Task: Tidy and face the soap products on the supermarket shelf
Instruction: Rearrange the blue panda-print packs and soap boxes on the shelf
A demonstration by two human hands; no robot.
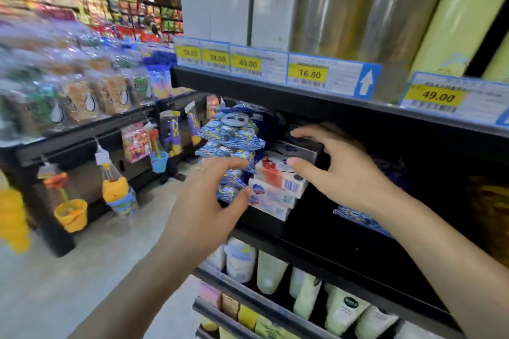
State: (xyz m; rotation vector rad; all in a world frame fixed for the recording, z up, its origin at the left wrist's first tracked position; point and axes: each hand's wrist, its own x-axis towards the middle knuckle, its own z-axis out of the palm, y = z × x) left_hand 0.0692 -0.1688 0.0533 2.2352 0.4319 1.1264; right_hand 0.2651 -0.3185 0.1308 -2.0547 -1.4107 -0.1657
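White soap boxes point(276, 184) sit stacked at frame centre on the shelf point(316, 245) — right hand point(338, 170) spread, touching them; left hand point(209, 195) spread, approaching. Next, probably: square the stack, labels forward.

Both forearms extend forward and upward from the lower edge of the view, bare to the wrist. The left hand point(209, 198) is held with the palm turned toward the right hand, fingers spread and slightly bent, thumb below the fingers; nothing is gripped. The right hand point(338, 170) sits higher and further forward than the left, back of the hand facing the camera, fingers extended leftward in a loose arc with the thumb beneath them. Contact at the right fingertips cannot be determined. The two hands are near each other but not touching.
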